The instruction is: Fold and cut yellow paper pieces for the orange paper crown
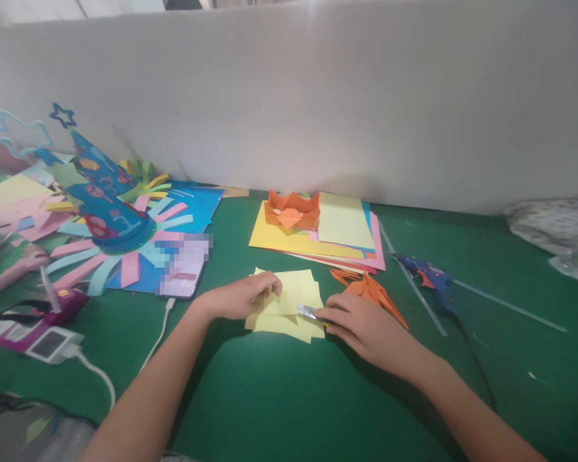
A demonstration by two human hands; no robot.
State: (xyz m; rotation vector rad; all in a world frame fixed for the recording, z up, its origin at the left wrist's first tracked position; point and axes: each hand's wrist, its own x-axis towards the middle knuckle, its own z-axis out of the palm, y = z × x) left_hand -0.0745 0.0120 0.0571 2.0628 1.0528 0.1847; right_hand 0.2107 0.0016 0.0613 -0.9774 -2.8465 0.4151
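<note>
A folded pale yellow paper [293, 292] lies on the green table [279, 398] in front of me. My left hand [243, 296] rests on its left edge with the fingers curled down, pressing the sheet. My right hand [361, 324] is closed round a small silvery blade or cutter [307, 312], whose tip lies on the yellow paper. Orange paper scraps [373, 292] lie just behind my right hand.
A stack of coloured sheets [341, 234] with an orange folded shape [291, 210] sits behind. A blue glue gun [431, 279] and glue sticks lie right. A phone [185, 266], a blue paper cone craft [106, 202] and a charger [52, 343] lie left. A grey wall [318, 96] stands behind.
</note>
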